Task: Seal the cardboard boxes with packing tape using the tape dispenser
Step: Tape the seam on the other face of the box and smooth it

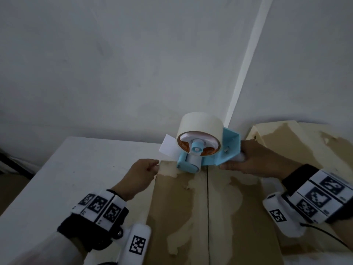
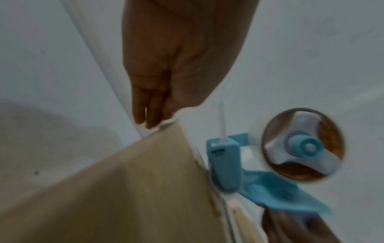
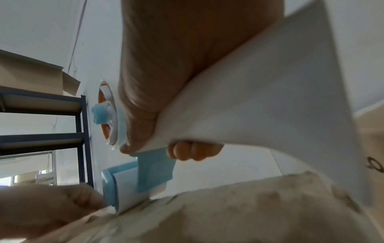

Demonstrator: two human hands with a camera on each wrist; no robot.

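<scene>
bench (image 1: 57, 178): white, carries the cardboard box (image 1: 191, 207) against the wall.
cardboard box: flaps closed, centre seam (image 1: 207, 197) bare of tape, surface paper torn in pale patches.
second box (image 1: 286, 142): just beyond the right hand; a small dark printed mark on it, too small to read.
tape dispenser (image 1: 202, 150): blue and white, roller end set on the box's far edge at the seam.
right hand (image 1: 256, 159): fingers wrapped round the dispenser's handle.
left hand (image 1: 141, 171): fingertips pinching the box's far left edge.
step: likely anchoring the tape at the far end.
next move: probably press the roller down, draw it along the seam.
writing: dark lettering on the dispenser's blue side, blurred, unreadable.
</scene>
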